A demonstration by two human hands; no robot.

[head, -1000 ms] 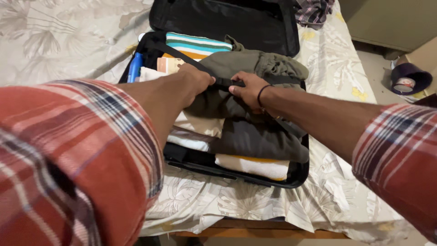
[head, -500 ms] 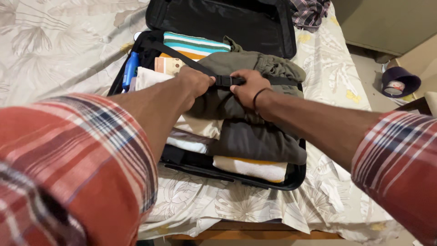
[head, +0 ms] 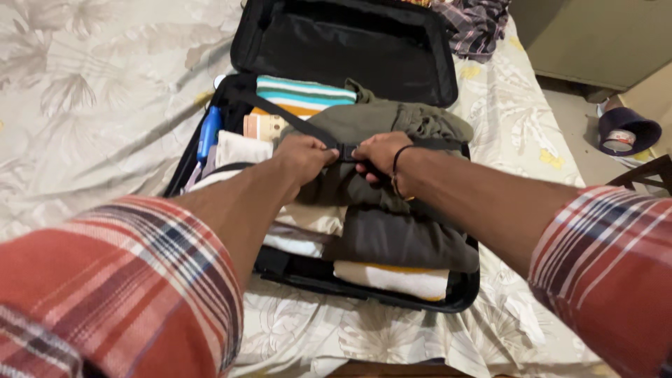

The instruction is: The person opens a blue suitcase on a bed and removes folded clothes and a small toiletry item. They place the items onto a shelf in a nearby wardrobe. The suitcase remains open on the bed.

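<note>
Your left hand [head: 302, 155] and right hand [head: 378, 154] each clamp their grip on the black webbing strap [head: 294, 117], stretched diagonally over folded olive-green clothes [head: 381, 122].

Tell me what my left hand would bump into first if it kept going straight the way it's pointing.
Probably your right hand: the left hand points right along the black strap, with the buckle pinched between them. Depth is hard to judge.

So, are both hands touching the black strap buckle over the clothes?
Touching. The head view shows the left hand and right hand gripping the black strap buckle from either side.
</note>
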